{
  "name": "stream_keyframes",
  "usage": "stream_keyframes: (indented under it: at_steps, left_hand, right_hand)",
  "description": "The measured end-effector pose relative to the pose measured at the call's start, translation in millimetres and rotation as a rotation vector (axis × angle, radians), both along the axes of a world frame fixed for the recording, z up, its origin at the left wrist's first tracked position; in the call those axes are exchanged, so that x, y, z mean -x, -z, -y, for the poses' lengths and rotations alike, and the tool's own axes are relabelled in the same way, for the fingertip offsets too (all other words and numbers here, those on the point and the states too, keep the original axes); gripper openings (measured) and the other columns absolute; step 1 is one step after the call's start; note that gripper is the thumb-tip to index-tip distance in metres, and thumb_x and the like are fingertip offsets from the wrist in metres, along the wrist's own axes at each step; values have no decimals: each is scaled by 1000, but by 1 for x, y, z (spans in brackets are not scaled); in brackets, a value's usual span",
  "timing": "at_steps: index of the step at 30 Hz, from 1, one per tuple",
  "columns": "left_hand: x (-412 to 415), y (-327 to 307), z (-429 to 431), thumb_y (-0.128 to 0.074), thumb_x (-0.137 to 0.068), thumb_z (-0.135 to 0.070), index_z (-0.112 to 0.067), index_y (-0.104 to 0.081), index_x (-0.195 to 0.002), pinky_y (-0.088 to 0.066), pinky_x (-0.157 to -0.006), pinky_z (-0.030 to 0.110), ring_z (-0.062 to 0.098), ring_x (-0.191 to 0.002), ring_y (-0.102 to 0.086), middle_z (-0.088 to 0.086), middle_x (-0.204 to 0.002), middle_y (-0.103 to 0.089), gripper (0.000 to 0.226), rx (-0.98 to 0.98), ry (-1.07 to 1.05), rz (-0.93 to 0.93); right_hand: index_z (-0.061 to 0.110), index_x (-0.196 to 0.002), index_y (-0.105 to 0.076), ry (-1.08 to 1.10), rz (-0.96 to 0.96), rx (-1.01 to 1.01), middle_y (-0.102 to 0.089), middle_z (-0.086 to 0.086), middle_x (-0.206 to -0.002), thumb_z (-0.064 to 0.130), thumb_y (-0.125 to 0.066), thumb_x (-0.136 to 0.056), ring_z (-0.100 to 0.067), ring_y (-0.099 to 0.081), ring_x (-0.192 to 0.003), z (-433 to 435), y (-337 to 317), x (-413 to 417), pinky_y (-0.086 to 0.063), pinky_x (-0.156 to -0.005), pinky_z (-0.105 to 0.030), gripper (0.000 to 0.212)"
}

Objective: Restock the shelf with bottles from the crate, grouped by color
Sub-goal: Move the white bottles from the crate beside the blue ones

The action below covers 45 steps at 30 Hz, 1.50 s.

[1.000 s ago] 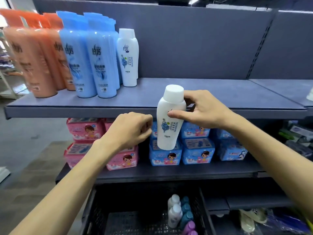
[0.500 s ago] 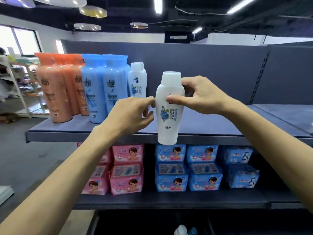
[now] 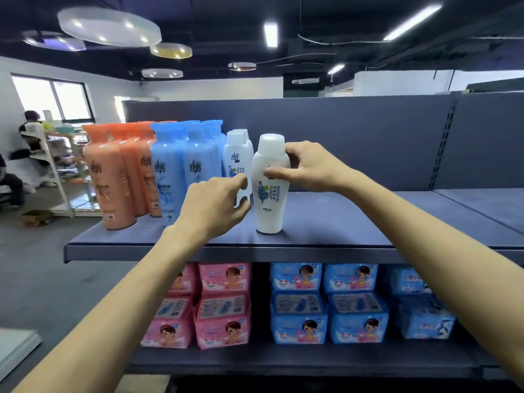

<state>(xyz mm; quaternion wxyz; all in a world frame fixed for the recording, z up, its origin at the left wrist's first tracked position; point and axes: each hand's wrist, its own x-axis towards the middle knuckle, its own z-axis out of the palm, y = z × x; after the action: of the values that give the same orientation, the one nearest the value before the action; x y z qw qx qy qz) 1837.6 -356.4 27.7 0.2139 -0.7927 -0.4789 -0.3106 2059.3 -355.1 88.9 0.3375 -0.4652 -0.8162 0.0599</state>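
Grips a white bottle (image 3: 268, 199) with the right hand (image 3: 309, 165): thumb pressed across the front, above the blue print, fingers curled round the back just under the top. Keeps it upright, base down at the surface of the upper shelf (image 3: 354, 222), near the front edge and well clear of the back panel (image 3: 354, 143). Hard to tell whether fully set down or only touching.

Just left of it and slightly farther back, a row of matching white bottles (image 3: 237, 157), lined up one behind another toward the panel. Left of those, tall blue bottles (image 3: 173, 171) packed close together. Then orange bottles (image 3: 112, 180) at the left end of the shelf, each colour in its own cluster.

Holds the left hand (image 3: 212, 205) in the air in front of the white row, just left of the gripped bottle. Fingers loosely curled, forefinger and thumb a narrow gap apart, nothing pinched between them. Cannot tell whether the forefinger tip touches the gripped bottle.

Down on the lower shelf (image 3: 283, 361), stacked pink packs (image 3: 224, 304) on the left and blue packs (image 3: 326, 304) on the right.
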Motion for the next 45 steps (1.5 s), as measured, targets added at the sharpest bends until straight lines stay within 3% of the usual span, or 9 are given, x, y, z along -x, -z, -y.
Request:
stream_keyframes:
  at_steps: [5,8,12,16,21,29,45]
  left_hand:
    - [3,12,-4,-51,-87,-35,-25,-53,-106,-40,-63,31,25,-80,-61,-8,-78,-67,21,13,-18,-7]
    - [6,16,-7,-51,-86,-34,-24,-53,-105,-37,-61,31,25,-78,-60,-7,-76,-66,21,11,-22,-8]
    - [10,21,-13,-50,-86,-35,-25,-52,-104,-34,-60,31,26,-76,-60,-7,-75,-66,20,13,-22,-9]
    - [11,24,-15,-50,-86,-34,-24,-53,-103,-37,-61,31,25,-73,-59,-7,-74,-66,20,19,-12,2]
    - [14,30,-18,-50,-86,-35,-24,-53,-103,-38,-62,31,26,-76,-60,-7,-75,-66,20,34,-6,12]
    - [28,31,-22,-50,-86,-35,-23,-54,-101,-41,-63,31,27,-78,-60,-6,-78,-67,19,67,-37,2]
    - [55,34,-37,-50,-86,-38,-21,-54,-95,-47,-68,35,30,-77,-60,-2,-80,-66,19,64,18,-24]
  right_hand:
    - [18,-109,-66,6,-123,111,-72,5,-102,47,-75,-85,-15,-70,-94,-16,17,5,-61,-82,-41,39]
    - [21,-114,-63,35,-46,129,-72,9,-109,46,-80,-79,-11,-68,-97,-20,30,5,-57,-88,-38,46]
    - [20,-118,-62,29,-86,176,-72,10,-112,38,-85,-77,-6,-69,-98,-17,47,4,-56,-92,-33,50]
    - [14,-115,-50,99,34,171,-66,3,-109,32,-87,-74,-12,-68,-91,-8,63,7,-57,-81,-31,58]
    - [15,-111,-52,147,-1,153,-66,5,-96,28,-88,-74,-7,-68,-81,-5,79,12,-52,-66,-17,53]
    - [13,-116,-50,184,-45,150,-68,0,-98,24,-86,-75,-16,-68,-84,-22,84,34,-56,-78,-35,56]
    - [11,-110,-54,334,-123,156,-69,-6,-109,22,-84,-75,-25,-66,-95,-75,95,83,-54,-86,-39,48]
